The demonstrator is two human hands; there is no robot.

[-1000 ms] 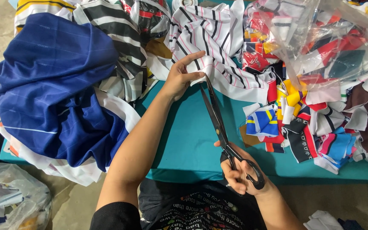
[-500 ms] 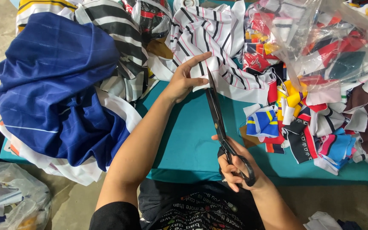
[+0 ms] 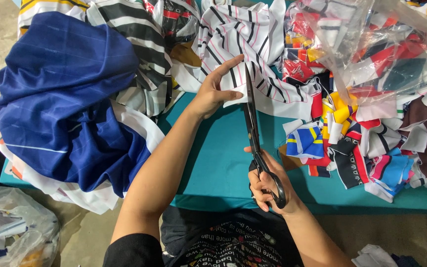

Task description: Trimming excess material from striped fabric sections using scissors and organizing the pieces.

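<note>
The right hand (image 3: pixel 267 185) was wrapped around the loop handles of long black scissors (image 3: pixel 254 129), fingers threaded through and gripping them near the table's front edge. The left hand (image 3: pixel 217 89) pinched the edge of a white cloth with black and pink stripes (image 3: pixel 253 47), thumb on top and fingers spread flat against the fabric, holding it taut just beside the blades.

Compared with a second before, the blades had drawn together into one thin line and slid further up, the tip now level with the left fingertips where earlier it lay lower and more slanted (the handle hand had also shifted slightly toward the body). I judged this to mean a cut stroke had just closed along the cloth's edge.

The scissors ran nearly straight away from the person, long axis close to vertical in the head view, handles toward the body and tip pointing at the striped cloth, leaning a little left at the top.

Around them lay the teal table (image 3: pixel 218 163), a heap of dark blue fabric (image 3: pixel 65 99) at the left, a pile of small multicoloured fabric pieces (image 3: pixel 371 143) at the right, and a clear plastic bag (image 3: pixel 371 54) of more scraps above that.
</note>
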